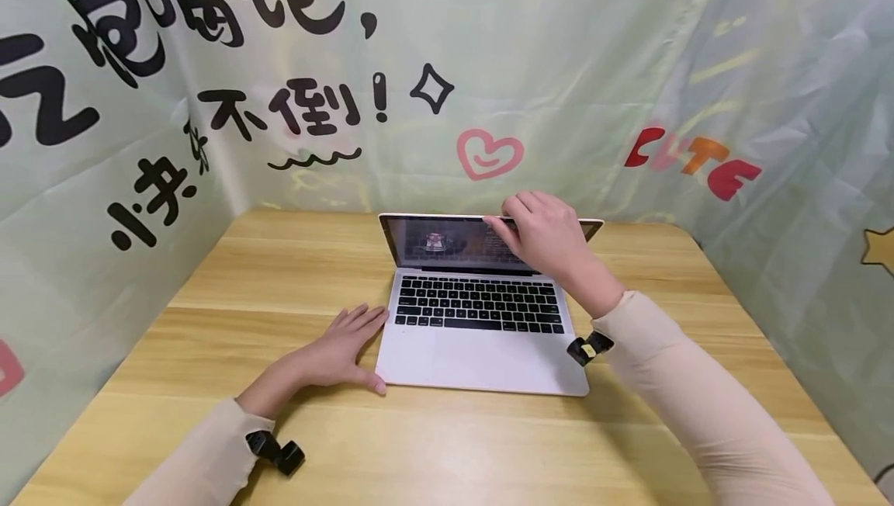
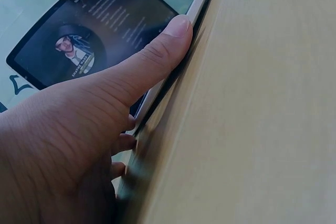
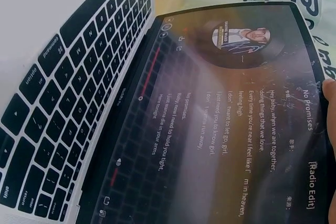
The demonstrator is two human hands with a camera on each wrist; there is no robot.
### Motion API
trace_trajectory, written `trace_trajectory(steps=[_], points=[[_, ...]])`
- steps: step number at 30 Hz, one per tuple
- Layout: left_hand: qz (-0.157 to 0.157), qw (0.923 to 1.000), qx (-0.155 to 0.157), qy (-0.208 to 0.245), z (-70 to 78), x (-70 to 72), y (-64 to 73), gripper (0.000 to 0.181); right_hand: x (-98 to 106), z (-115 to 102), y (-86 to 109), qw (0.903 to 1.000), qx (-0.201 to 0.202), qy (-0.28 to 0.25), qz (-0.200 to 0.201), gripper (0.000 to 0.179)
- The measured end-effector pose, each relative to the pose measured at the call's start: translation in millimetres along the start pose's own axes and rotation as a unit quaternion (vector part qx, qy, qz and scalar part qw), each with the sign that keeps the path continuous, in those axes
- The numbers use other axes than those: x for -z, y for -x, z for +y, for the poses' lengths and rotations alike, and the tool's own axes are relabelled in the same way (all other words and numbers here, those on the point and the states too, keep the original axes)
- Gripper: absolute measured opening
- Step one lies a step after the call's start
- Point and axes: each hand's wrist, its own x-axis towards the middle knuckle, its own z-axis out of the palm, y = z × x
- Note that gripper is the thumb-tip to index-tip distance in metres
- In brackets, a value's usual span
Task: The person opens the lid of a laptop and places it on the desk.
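A silver laptop (image 1: 482, 358) lies on the table with its lid raised. Its screen (image 3: 247, 114) shows a music player with song lyrics and a round picture, and the black keyboard (image 3: 79, 66) reflects in it. My right hand (image 1: 548, 238) holds the lid's top edge right of centre, thumb on the screen side and fingers over the back, partly hidden. At the laptop's left side, my left hand (image 1: 338, 355) rests with fingers spread on the table. Its thumb (image 2: 168, 38) lies by the front left corner and its fingertips touch the left edge.
The wooden table (image 1: 279, 265) has a printed cloth backdrop (image 1: 559, 64) around its back and sides, close behind the lid. Small black devices sit on both sleeves, one on the left cuff (image 1: 275, 452) and one on the right cuff (image 1: 590, 348).
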Motion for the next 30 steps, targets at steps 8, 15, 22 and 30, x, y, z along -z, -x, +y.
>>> trace_trajectory(steps=[8, 15, 22, 30], points=[[-0.001, 1.0000, 0.002, -0.002, 0.8, 1.8, -1.5, 0.127, -5, 10, -7.9, 1.0000, 0.000, 0.007, -0.003, 0.033], [-0.002, 1.0000, 0.002, 0.006, 2.2, 2.5, -1.6, 0.127, -7, 17, -14.9, 0.9996, 0.003, 0.021, -0.019, 0.035], [0.000, 1.0000, 0.004, 0.001, 1.0, 1.6, -1.5, 0.127, -9, 22, -22.1, 0.9987, -0.003, 0.032, -0.040, 0.037], [0.002, 1.0000, -0.001, 0.007, 1.4, 2.1, -1.5, 0.126, -14, 30, -28.1, 0.9979, -0.017, 0.027, -0.057, 0.036]])
